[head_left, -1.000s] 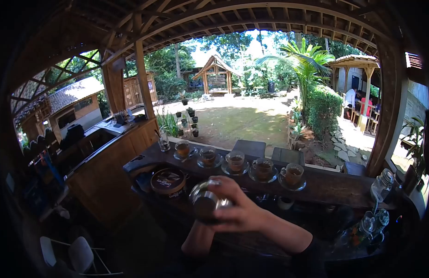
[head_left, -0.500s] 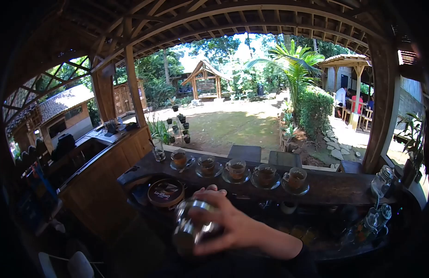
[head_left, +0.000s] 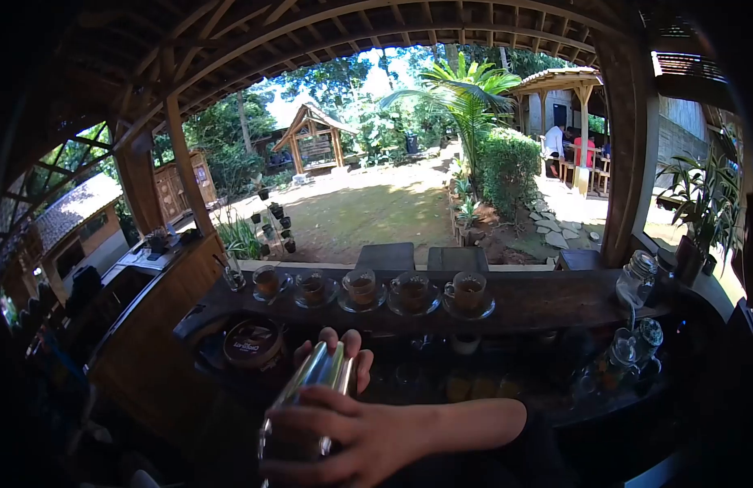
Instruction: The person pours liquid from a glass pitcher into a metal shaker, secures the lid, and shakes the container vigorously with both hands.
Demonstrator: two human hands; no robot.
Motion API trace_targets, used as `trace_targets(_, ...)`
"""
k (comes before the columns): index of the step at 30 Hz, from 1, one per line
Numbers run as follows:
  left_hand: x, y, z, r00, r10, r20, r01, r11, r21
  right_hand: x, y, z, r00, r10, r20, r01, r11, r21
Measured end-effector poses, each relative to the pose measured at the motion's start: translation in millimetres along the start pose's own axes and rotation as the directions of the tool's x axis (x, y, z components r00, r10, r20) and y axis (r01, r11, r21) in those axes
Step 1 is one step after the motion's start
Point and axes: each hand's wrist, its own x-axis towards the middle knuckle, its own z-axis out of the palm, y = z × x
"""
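Note:
A shiny metal cocktail shaker (head_left: 315, 374) is held at a slant in front of me, below the counter's edge. My right hand (head_left: 348, 431) wraps over its near end, fingers closed around it. Behind the far end, the curled fingers of my left hand (head_left: 356, 358) grip the shaker; its palm is hidden. Beyond my hands, several glass cups (head_left: 360, 286) of brown drink stand on saucers in a row on the dark wooden counter (head_left: 547, 297). A round container (head_left: 254, 343) with a dark printed lid lies to the left of the shaker.
Glass jars (head_left: 637, 278) stand at the counter's right end. A small glass (head_left: 234, 276) is at the left end of the cup row. A wooden side counter (head_left: 157, 301) runs along the left. Stools (head_left: 385, 255) are beyond the counter, and people sit under a distant shelter.
My view has swung right, so the scene sits further left. The shaker has turned to a longer slant and come lower, still between both hands. More left fingers show around its far end.

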Motion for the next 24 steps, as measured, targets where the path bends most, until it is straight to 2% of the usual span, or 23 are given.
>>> trace_targets(2,3,-11,1,0.984,0.076,0.16,-0.092,0.991,0.093,9,-24,-24,0.991,-0.133,-0.007,0.134,0.988,0.074)
trace_targets(3,4,-17,2,0.964,0.113,0.239,-0.147,0.981,0.127,0,-23,-28,0.996,-0.093,-0.002,0.093,0.99,0.109)
trace_targets(4,7,-29,4,0.994,0.08,0.079,-0.084,0.996,0.038,-13,-20,-29,0.999,-0.054,-0.001,0.053,0.988,0.145)
trace_targets(5,9,-40,7,0.996,0.046,-0.083,-0.051,0.996,-0.068,-23,-9,-36,1.0,-0.011,-0.004,0.011,0.996,0.083)
trace_targets(6,15,-63,30,0.971,0.196,-0.139,-0.198,0.98,-0.006,-34,5,-45,1.0,0.029,-0.005,-0.029,0.999,0.022)
trace_targets(7,21,-86,53,0.921,0.341,-0.191,-0.333,0.94,0.071,-51,21,-47,0.979,0.202,-0.034,-0.199,0.977,0.08)
trace_targets(8,20,-97,65,0.861,0.397,-0.317,-0.391,0.916,0.085,-59,26,-49,0.927,0.372,-0.051,-0.362,0.921,0.147)
trace_targets(11,30,-121,85,0.592,0.508,-0.625,-0.548,0.823,0.15,-62,7,-63,0.959,0.279,-0.047,-0.269,0.951,0.152)
trace_targets(13,24,-110,51,0.866,0.403,-0.297,-0.395,0.914,0.09,-38,-35,-75,0.995,-0.092,-0.028,0.092,0.995,0.024)
trace_targets(14,9,-90,15,0.973,0.127,0.191,-0.154,0.979,0.131,-32,-53,-81,0.99,-0.141,-0.011,0.142,0.988,0.062)
trace_targets(16,2,-100,28,0.978,0.153,0.144,-0.174,0.975,0.142,-31,-73,-92,0.982,-0.191,-0.001,0.19,0.975,0.118)
trace_targets(17,-2,-105,34,0.979,0.167,0.121,-0.184,0.972,0.147,-40,-73,-96,0.999,-0.053,0.01,0.049,0.972,0.23)
trace_targets(19,4,-121,30,0.983,0.065,-0.169,-0.067,0.998,-0.007,-62,-49,-91,0.998,0.035,-0.05,-0.024,0.975,0.219)
trace_targets(20,3,-128,33,0.982,0.076,-0.172,-0.078,0.997,-0.005,-74,-37,-89,0.994,0.079,-0.08,-0.06,0.974,0.217)
trace_targets(21,0,-136,38,0.978,0.083,-0.191,-0.087,0.996,-0.012,-86,-25,-89,0.966,0.254,-0.049,-0.231,0.932,0.279)
trace_targets(22,-4,-144,44,0.972,0.091,-0.215,-0.097,0.995,-0.017,-90,-18,-89,0.933,0.35,-0.082,-0.317,0.908,0.274)
trace_targets(24,1,-149,53,0.967,0.092,-0.238,-0.098,0.995,-0.016,-93,-28,-94,0.945,0.302,-0.127,-0.252,0.918,0.306)
